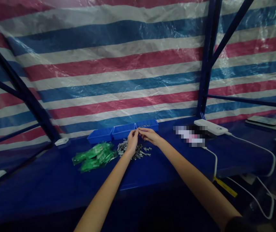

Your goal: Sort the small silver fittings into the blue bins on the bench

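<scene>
My left hand (132, 141) and my right hand (149, 135) meet at the fingertips above a pile of small metal parts (140, 152). The fingers of both are pinched together; whatever is between them is too small to make out. Behind the hands stand three blue trays in a row: the left one (100, 135), the middle one (123, 130) and the right one (152, 124), which holds small shiny pieces. Green plastic bags (96, 156) lie left of the pile.
A blue bench (55, 180) carries everything. At the right are a white power bank (210, 127) with white cables and a blurred-out object (191, 136). Blue metal posts (206, 64) rise before a striped sheet. A small white box (61, 141) sits left.
</scene>
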`<state>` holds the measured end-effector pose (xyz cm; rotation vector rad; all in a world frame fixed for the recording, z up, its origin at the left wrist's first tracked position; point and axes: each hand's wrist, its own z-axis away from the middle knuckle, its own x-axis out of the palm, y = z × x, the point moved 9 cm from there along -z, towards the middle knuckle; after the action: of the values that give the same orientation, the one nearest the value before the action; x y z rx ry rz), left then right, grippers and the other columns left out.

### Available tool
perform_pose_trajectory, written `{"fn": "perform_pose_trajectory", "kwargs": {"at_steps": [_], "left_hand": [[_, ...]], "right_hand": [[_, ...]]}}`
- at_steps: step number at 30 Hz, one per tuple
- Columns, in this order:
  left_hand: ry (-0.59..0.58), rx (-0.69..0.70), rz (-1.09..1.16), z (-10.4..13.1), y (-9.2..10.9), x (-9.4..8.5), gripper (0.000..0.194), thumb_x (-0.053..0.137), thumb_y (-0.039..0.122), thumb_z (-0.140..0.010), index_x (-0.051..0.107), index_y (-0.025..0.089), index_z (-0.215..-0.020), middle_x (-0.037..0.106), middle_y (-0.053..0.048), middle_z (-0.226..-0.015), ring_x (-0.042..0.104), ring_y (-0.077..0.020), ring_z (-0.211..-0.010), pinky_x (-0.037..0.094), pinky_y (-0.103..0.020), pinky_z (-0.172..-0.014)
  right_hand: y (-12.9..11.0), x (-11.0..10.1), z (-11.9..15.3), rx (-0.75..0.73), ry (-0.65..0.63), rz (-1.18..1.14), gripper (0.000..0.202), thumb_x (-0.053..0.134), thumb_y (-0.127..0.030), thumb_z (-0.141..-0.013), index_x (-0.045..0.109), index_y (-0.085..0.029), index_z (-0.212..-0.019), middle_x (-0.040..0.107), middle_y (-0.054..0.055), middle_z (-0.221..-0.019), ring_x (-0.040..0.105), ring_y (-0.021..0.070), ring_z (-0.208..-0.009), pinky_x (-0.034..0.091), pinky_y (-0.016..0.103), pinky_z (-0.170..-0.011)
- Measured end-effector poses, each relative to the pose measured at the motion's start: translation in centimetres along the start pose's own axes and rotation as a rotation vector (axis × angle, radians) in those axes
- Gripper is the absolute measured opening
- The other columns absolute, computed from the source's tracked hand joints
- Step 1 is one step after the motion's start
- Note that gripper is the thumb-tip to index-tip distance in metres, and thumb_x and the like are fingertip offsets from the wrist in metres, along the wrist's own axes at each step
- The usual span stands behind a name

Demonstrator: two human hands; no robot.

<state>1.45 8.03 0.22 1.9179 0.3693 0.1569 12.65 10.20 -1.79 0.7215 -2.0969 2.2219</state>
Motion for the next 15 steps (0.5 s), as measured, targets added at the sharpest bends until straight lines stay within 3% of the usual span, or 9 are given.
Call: {"fn": "perform_pose_trajectory", "kwargs": {"at_steps": [7,11,15], "left_hand": [[-0.058,0.123,-0.342,0.3,1.0,0.6,0.024,0.048,0.036,-0.082,0.059,0.015,-0.085,0.063,-0.006,-0.086,0.057,-0.0163,-0.081,0.042,-0.029,-0.078],[-0.081,0.204,-0.728,1.1,2.0,0.9,0.028,0.051,0.035,-0.081,0.060,0.016,-0.099,0.062,-0.009,-0.095,0.054,-0.0226,-0.094,0.039,-0.036,-0.083],[-0.259,0.270,-1.048,2.4,1.7,2.6,0.031,0.054,0.040,-0.078,0.064,0.021,-0.101,0.060,-0.010,-0.101,0.049,-0.0285,-0.101,0.036,-0.044,-0.086]], "right_hand": [[-0.3,-1.1,-0.6,-0.092,0.110,0.089,0.013,0.060,-0.021,-0.077,0.071,-0.015,-0.080,0.060,-0.001,-0.059,0.051,0.0053,-0.053,0.040,0.015,-0.052],[-1.0,-2.9,-0.8,-0.162,0.246,0.250,0.013,0.062,-0.023,-0.073,0.071,-0.013,-0.075,0.063,0.000,-0.059,0.054,0.0073,-0.053,0.042,0.017,-0.053],[-1.8,-5.0,-0.9,-0.225,0.374,0.380,0.013,0.063,-0.025,-0.071,0.069,-0.014,-0.067,0.068,0.002,-0.062,0.062,0.0123,-0.061,0.047,0.020,-0.058]]}}
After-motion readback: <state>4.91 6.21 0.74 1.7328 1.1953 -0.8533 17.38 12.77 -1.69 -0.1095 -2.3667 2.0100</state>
